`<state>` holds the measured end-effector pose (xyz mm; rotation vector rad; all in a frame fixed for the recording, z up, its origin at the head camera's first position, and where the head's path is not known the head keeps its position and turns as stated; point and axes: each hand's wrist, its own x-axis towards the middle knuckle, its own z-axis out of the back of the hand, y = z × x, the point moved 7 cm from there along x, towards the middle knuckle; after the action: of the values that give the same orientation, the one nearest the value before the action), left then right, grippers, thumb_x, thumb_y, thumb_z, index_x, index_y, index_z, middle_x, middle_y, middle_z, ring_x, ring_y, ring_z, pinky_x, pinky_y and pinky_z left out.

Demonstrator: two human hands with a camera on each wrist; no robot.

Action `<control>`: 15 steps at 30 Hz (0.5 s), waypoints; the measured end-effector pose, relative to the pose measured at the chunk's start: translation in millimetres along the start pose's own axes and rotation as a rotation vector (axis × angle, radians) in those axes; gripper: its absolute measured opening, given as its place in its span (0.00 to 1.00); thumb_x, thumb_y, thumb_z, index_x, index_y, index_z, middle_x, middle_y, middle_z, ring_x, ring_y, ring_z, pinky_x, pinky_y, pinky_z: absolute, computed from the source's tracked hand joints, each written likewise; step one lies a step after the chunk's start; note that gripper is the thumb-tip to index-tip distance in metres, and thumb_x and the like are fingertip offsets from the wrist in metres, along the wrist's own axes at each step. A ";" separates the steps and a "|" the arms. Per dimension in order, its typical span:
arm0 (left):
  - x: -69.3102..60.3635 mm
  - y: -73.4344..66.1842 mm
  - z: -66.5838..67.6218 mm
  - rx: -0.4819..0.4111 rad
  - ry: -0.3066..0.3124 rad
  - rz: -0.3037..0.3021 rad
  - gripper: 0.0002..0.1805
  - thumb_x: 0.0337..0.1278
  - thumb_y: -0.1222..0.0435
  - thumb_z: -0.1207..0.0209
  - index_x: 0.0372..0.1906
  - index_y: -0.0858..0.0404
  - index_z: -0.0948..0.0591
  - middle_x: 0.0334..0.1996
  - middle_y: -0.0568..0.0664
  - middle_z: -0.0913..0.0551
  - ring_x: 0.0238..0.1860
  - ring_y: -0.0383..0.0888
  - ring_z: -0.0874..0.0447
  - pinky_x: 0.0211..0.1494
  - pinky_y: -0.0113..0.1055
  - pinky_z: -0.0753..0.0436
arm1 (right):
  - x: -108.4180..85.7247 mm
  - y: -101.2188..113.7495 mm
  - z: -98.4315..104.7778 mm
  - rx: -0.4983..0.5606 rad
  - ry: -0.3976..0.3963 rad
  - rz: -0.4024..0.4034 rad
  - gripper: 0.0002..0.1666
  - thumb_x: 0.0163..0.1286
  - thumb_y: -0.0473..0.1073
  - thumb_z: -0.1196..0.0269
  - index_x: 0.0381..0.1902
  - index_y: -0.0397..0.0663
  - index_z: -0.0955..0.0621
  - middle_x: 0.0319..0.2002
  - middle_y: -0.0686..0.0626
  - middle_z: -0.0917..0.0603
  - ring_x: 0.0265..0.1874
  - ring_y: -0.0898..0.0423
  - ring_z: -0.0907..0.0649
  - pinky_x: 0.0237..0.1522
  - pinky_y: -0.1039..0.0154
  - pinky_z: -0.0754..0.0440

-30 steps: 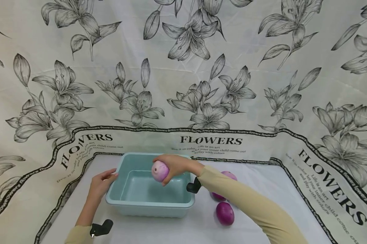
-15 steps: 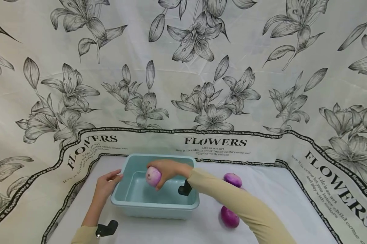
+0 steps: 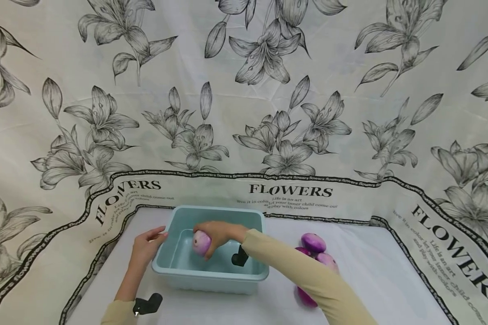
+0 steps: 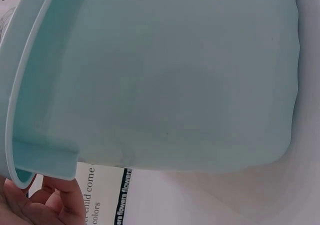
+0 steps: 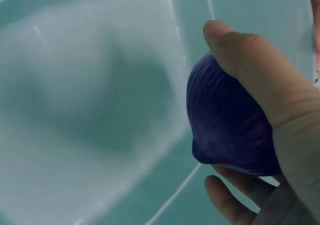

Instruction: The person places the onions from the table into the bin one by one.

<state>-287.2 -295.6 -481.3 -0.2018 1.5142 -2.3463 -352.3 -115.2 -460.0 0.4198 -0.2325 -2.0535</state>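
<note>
A purple onion (image 3: 201, 243) is held in my right hand (image 3: 220, 235), low inside a light-blue plastic basin (image 3: 211, 275). In the right wrist view the thumb lies over one side of the onion (image 5: 227, 120), with fingers curled round the other side, above the basin's floor. My left hand (image 3: 143, 247) grips the basin's left rim. Seen from the left wrist, its fingers (image 4: 65, 200) curl beneath the lip at one corner of the basin (image 4: 175, 85).
Several more onions (image 3: 313, 243) lie on the white tablecloth (image 3: 366, 266) right of the basin, partly hidden by my right sleeve (image 3: 296, 266). A flower-printed cloth (image 3: 292, 135) hangs behind and along the sides.
My right hand has moved left and lowered the onion deeper into the basin. More onions show behind the right sleeve. The left hand keeps its hold on the rim; the head view has shifted slightly.
</note>
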 end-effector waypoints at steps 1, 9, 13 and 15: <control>-0.3 0.0 -0.3 0.001 0.000 0.000 0.23 0.64 0.59 0.42 0.59 0.68 0.24 0.49 0.65 0.20 0.48 0.53 0.22 0.41 0.34 0.24 | 0.9 -1.6 -2.6 -0.002 0.007 -0.001 0.52 0.45 0.50 0.22 0.66 0.44 0.32 0.59 0.49 0.24 0.55 0.58 0.24 0.54 0.69 0.26; -0.9 0.2 0.1 0.016 -0.014 -0.001 0.23 0.64 0.60 0.42 0.59 0.68 0.23 0.48 0.65 0.19 0.47 0.54 0.21 0.43 0.38 0.20 | 5.4 -13.7 -14.1 0.004 0.044 -0.039 0.51 0.45 0.47 0.21 0.65 0.43 0.32 0.58 0.48 0.24 0.55 0.57 0.24 0.54 0.69 0.26; -0.5 1.9 1.2 0.009 -0.024 0.009 0.22 0.64 0.61 0.42 0.59 0.68 0.23 0.48 0.64 0.19 0.47 0.53 0.21 0.43 0.38 0.21 | 8.3 -16.5 -20.7 0.008 0.065 -0.062 0.52 0.45 0.47 0.21 0.66 0.44 0.32 0.59 0.48 0.24 0.56 0.56 0.24 0.55 0.68 0.26; 0.4 2.4 1.1 -0.002 -0.026 0.011 0.22 0.63 0.61 0.42 0.59 0.67 0.23 0.49 0.64 0.19 0.48 0.54 0.20 0.45 0.39 0.20 | 10.0 -17.4 -25.4 0.016 0.074 -0.071 0.52 0.44 0.46 0.21 0.66 0.45 0.32 0.60 0.48 0.25 0.56 0.57 0.25 0.55 0.67 0.27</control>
<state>-286.7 -297.5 -483.0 -0.2235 1.5014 -2.3247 -360.9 -115.1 -491.1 0.5198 -0.1913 -2.1022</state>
